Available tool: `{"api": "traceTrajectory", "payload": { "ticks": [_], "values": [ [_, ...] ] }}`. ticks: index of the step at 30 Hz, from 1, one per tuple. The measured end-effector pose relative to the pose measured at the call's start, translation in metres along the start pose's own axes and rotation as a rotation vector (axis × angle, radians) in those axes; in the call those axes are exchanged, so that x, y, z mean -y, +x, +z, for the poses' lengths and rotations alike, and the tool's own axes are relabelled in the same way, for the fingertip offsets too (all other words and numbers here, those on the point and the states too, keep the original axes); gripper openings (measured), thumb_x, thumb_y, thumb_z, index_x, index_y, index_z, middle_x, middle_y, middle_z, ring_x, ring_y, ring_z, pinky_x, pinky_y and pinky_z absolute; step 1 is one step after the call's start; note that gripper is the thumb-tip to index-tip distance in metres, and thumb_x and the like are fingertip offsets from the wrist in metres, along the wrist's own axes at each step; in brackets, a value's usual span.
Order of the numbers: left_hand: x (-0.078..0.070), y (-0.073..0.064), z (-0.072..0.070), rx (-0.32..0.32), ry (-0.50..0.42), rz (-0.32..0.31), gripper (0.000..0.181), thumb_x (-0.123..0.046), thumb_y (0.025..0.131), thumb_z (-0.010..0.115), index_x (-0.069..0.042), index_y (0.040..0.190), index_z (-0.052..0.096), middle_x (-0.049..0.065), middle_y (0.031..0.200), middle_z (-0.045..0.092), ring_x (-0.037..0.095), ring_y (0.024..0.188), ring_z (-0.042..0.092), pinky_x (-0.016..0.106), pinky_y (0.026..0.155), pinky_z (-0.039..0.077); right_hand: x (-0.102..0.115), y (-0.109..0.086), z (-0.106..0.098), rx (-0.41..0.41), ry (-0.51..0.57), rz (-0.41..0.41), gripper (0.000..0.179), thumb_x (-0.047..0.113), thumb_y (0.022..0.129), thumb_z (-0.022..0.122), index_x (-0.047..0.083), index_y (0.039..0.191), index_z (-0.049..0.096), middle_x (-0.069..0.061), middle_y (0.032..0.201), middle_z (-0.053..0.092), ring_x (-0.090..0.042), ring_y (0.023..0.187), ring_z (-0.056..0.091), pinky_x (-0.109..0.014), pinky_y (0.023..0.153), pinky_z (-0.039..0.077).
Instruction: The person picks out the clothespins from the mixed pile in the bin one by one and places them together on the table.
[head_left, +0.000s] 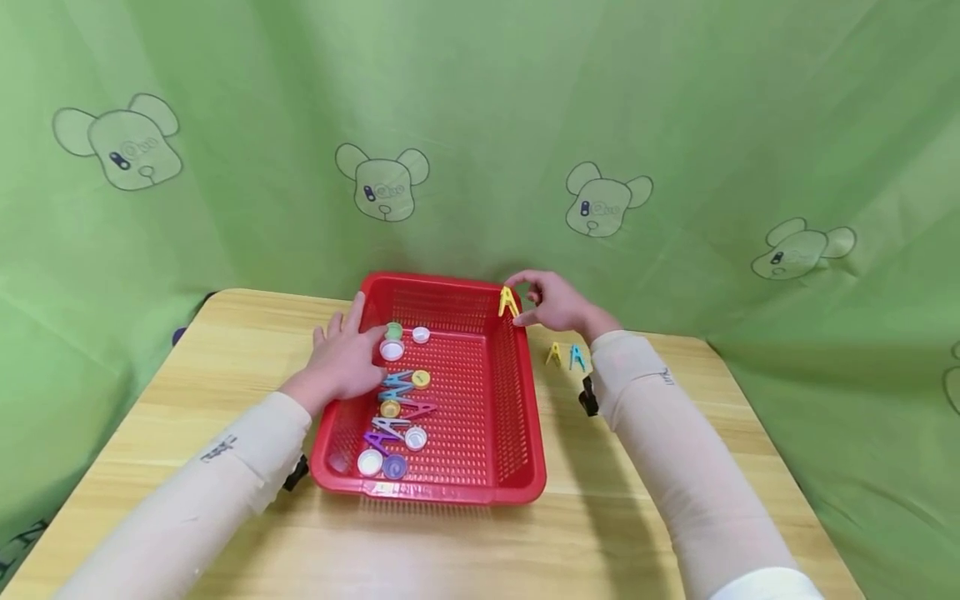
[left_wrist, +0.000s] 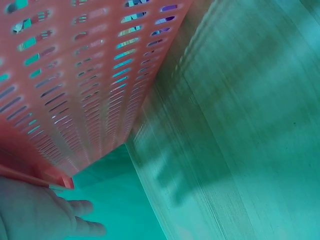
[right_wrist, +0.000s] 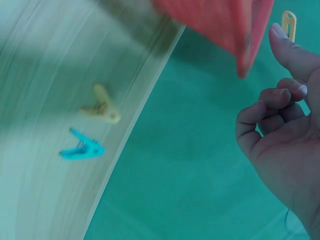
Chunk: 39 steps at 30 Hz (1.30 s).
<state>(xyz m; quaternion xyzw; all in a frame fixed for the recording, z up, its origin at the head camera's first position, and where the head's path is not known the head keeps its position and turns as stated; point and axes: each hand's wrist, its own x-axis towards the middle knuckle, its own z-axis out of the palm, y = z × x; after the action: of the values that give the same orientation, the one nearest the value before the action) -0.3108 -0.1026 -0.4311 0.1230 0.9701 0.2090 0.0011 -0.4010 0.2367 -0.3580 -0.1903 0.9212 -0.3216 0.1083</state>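
Observation:
My right hand (head_left: 558, 304) holds a yellow clothespin (head_left: 508, 302) between thumb and index finger at the back right corner of the red basket (head_left: 517, 417). In the right wrist view the thumb lies against that clothespin, and the other fingers curl loosely. Over the basket's left rim rests my left hand (head_left: 345, 358), its fingers mostly straight. Inside lie bottle caps, such as a white cap (head_left: 392, 350) and a purple cap (head_left: 394, 467), and clothespins, among them a pink clothespin (head_left: 418, 408) and a purple clothespin (head_left: 382, 442). These form a rough column along the left side.
On the wooden table (head_left: 600, 517), right of the basket, lie another yellow clothespin (head_left: 553, 354) and a blue clothespin (head_left: 577, 357). A green curtain (head_left: 487, 100) printed with bear heads hangs behind the table and along its sides.

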Motion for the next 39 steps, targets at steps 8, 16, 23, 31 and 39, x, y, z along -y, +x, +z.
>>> {"api": "traceTrajectory", "payload": {
  "ticks": [8, 16, 23, 31, 39],
  "values": [
    [0.0, 0.0, 0.0, 0.003, 0.002, 0.003, 0.074, -0.026, 0.082, 0.076, -0.008, 0.148, 0.049, 0.018, 0.165, -0.008, 0.055, 0.142, 0.01, 0.075, 0.106, 0.008, -0.029, -0.013, -0.015, -0.024, 0.011, 0.016, 0.066, -0.001, 0.079, 0.081, 0.008, 0.138, 0.055, -0.004, 0.075, 0.035, -0.021, 0.071, 0.039, -0.042, 0.08, 0.043],
    [0.004, -0.001, 0.004, -0.002, -0.005, -0.001, 0.074, -0.026, 0.082, 0.077, -0.008, 0.148, 0.05, 0.018, 0.165, -0.006, 0.054, 0.142, 0.009, 0.075, 0.107, 0.009, -0.058, -0.023, -0.026, -0.012, -0.012, 0.028, 0.066, 0.0, 0.08, 0.08, 0.004, 0.139, 0.053, -0.002, 0.073, 0.035, -0.021, 0.07, 0.039, -0.044, 0.086, 0.04],
    [0.008, 0.0, 0.001, -0.003, 0.002, 0.003, 0.073, -0.025, 0.081, 0.076, -0.008, 0.147, 0.05, 0.018, 0.165, -0.007, 0.055, 0.142, 0.01, 0.075, 0.106, 0.008, -0.078, -0.032, -0.034, -0.016, -0.043, 0.049, 0.065, -0.001, 0.079, 0.081, 0.002, 0.138, 0.054, -0.002, 0.07, 0.035, -0.02, 0.068, 0.038, -0.045, 0.084, 0.039],
    [0.006, 0.002, 0.0, -0.002, -0.001, 0.016, 0.075, -0.026, 0.08, 0.076, -0.01, 0.148, 0.05, 0.018, 0.165, -0.006, 0.055, 0.142, 0.011, 0.076, 0.106, 0.008, -0.104, -0.039, -0.037, -0.013, -0.062, 0.048, 0.065, -0.002, 0.077, 0.082, 0.0, 0.137, 0.055, -0.002, 0.071, 0.035, -0.019, 0.067, 0.038, -0.042, 0.078, 0.039],
    [0.004, 0.002, 0.0, -0.006, -0.008, 0.01, 0.074, -0.027, 0.08, 0.076, -0.009, 0.147, 0.051, 0.017, 0.165, -0.006, 0.054, 0.142, 0.009, 0.075, 0.107, 0.007, -0.124, -0.047, -0.041, -0.013, -0.045, 0.079, 0.066, -0.003, 0.077, 0.08, 0.0, 0.138, 0.053, -0.002, 0.073, 0.035, -0.02, 0.067, 0.038, -0.038, 0.07, 0.04]
  ]
}}
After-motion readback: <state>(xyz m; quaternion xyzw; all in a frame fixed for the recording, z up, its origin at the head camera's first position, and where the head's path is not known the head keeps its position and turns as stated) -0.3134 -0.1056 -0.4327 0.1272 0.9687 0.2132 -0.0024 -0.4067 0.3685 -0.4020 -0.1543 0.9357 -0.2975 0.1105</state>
